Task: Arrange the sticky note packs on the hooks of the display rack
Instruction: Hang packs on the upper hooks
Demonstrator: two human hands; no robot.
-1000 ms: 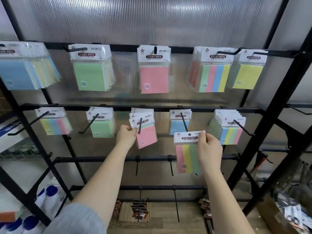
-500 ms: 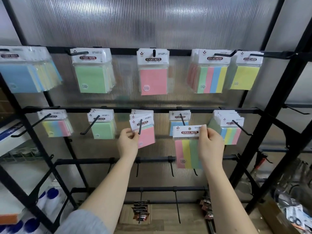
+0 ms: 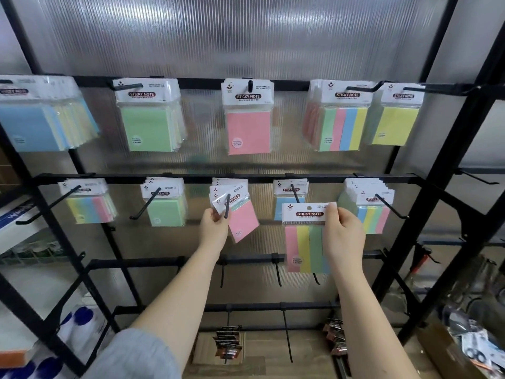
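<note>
the left hand (image 3: 214, 227) is in the middle of the frame and pinches the white header of a pink sticky note pack (image 3: 240, 216), which hangs tilted on the middle hook (image 3: 227, 205) of the second bar. more pink packs hang behind it on the same hook. the right hand (image 3: 343, 233) is a little to the right and pinches the right side of the header of a striped pack (image 3: 303, 242) with pink, yellow and green bands. this pack is held upright in the air, in front of the blue packs (image 3: 284, 203) and just left of the striped stack (image 3: 371, 212), and its hole is on no hook. the black display rack (image 3: 426, 181) fills the frame. in the top row hang blue, green, pink, striped and yellow packs. lower hooks in the bottom centre carry nothing, except some dark small packs (image 3: 228, 341) near the floor.
</note>
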